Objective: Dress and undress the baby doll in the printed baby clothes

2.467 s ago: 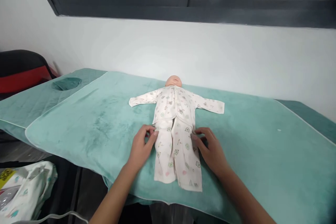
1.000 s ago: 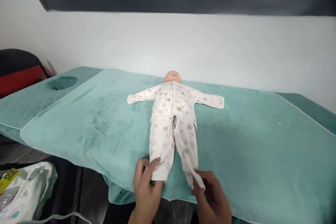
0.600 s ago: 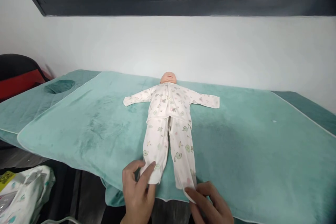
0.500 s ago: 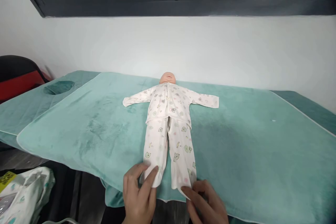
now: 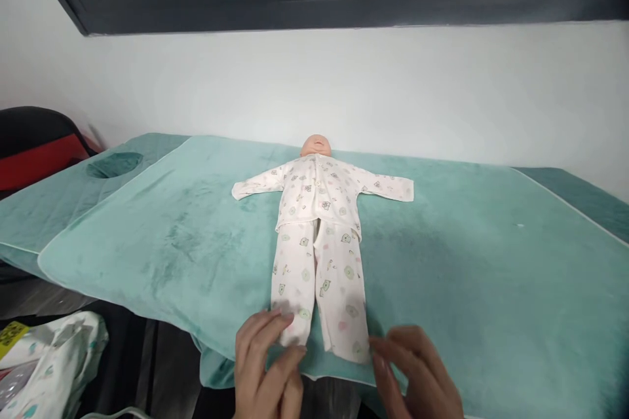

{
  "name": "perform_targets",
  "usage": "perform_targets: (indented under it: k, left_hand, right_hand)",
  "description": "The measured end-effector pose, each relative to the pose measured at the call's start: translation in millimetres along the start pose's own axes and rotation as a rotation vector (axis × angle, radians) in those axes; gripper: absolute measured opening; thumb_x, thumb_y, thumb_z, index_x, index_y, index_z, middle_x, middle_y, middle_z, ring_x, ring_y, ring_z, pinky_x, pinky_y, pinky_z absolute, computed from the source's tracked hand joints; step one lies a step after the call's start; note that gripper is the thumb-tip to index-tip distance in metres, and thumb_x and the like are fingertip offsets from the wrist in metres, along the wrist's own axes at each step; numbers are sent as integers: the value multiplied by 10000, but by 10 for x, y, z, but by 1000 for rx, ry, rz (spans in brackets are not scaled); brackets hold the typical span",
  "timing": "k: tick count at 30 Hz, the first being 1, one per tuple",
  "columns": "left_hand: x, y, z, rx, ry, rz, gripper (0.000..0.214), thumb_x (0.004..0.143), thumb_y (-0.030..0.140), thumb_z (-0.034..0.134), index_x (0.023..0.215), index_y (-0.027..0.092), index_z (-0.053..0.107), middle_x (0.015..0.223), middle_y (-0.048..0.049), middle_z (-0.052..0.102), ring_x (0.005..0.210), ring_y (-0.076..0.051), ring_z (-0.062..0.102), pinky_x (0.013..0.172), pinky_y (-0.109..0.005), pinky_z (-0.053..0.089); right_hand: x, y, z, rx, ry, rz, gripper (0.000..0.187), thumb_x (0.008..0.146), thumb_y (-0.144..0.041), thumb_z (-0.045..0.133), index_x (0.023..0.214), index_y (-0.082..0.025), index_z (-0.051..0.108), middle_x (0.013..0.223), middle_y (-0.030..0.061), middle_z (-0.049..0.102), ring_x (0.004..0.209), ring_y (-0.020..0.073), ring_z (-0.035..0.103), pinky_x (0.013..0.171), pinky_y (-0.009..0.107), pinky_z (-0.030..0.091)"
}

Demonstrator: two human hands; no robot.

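A doll (image 5: 316,145) lies on its back in a white long-sleeved shirt (image 5: 319,190) with small animal prints, arms spread wide. White printed trousers (image 5: 341,275) cover both legs and reach towards the near edge of the bed. My left hand (image 5: 268,363) rests over the cuff of the left trouser leg, thumb apart from the fingers. Just beside the outer edge of the right cuff is my right hand (image 5: 417,370), fingers bent, thumb and index slightly apart. Whether its fingertips touch the cloth I cannot tell.
A green sheet (image 5: 457,275) covers the padded bed, which has a hole (image 5: 115,165) at its left end. A white wall and barred window stand behind. A red and black chair (image 5: 39,150) is at left; printed cloth (image 5: 73,353) lies at lower left.
My right hand has let go of the right cuff and moved slightly right; that trouser leg now lies flatter. My left hand's thumb has dropped lower, away from the fingers.
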State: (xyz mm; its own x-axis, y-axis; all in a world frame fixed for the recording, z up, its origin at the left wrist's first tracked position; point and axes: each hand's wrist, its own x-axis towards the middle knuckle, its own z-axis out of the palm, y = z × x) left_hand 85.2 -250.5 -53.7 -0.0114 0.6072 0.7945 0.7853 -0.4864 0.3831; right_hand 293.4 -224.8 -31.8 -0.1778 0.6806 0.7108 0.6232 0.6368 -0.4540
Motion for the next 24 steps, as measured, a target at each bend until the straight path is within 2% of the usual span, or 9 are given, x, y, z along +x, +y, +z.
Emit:
perform_targets:
  k: [3,6,10,12,14,17,19,21,24]
  left_hand:
    - [330,-95,6,-35,-14,26,290,822,-3,513,1017,180,626,1197,-119,604,1186,-268,552,940,-454,516]
    - [814,-314,230,-52,-61,-115,264,910,118,497,1124,224,611,1259,-83,617,1254,-234,523,1044,-462,471]
    - [1327,-655,668,-57,-277,-242,406,981,328,414,1366,233,504,1571,-65,339,1483,-264,220,1185,-527,288]
    - [1387,-760,804,-79,-389,-272,473,994,375,360,1434,220,441,1609,-57,251,1508,-264,110,1208,-534,226]
    - [1311,-790,849,-111,-453,-352,517,1000,402,322,1481,217,375,1614,-56,230,1508,-256,107,1217,-523,208]
    - [1092,-730,797,-198,-449,-529,571,997,445,318,1529,242,267,1627,-41,178,1501,-233,152,1225,-482,207]
    - [997,-683,739,-270,-412,-648,591,988,474,339,1531,257,257,1628,-29,175,1496,-218,177,1230,-449,199]
    - [1003,-684,697,-308,-330,-780,593,971,497,381,1507,248,323,1611,-39,241,1484,-221,226,1232,-435,193]
    - [1177,-799,689,-381,-198,-989,598,911,530,509,1428,235,457,1556,-74,369,1444,-266,326,1216,-457,227]
  right_hand:
    - [439,117,49,32,-2,102,182,907,-193,554,1081,-219,603,1059,100,605,980,195,625,792,313,559]
    - [1010,308,267,25,-98,100,284,943,-282,518,1221,-241,561,1312,103,557,1225,226,536,983,399,501]
    - [1538,553,725,-55,-328,-5,480,976,-344,428,1422,-165,438,1544,121,351,1458,246,264,1174,462,305]
    - [1570,625,892,-94,-433,-45,542,987,-365,391,1474,-128,377,1588,124,255,1493,248,159,1208,486,215]
    - [1458,655,952,-97,-500,-46,558,998,-384,358,1503,-147,338,1611,90,185,1505,234,92,1221,499,153]
    - [1169,650,862,8,-581,8,564,1003,-400,354,1536,-235,270,1625,23,125,1510,212,38,1223,499,135]
    - [1016,656,746,143,-619,53,561,992,-411,399,1528,-297,280,1620,0,157,1508,215,59,1221,503,139]
    - [970,712,644,293,-568,147,498,976,-420,442,1464,-329,396,1591,2,269,1491,221,173,1209,488,191]
    - [1141,932,577,375,-259,447,415,934,-461,493,1294,-265,556,1431,71,510,1330,240,463,1083,438,393]
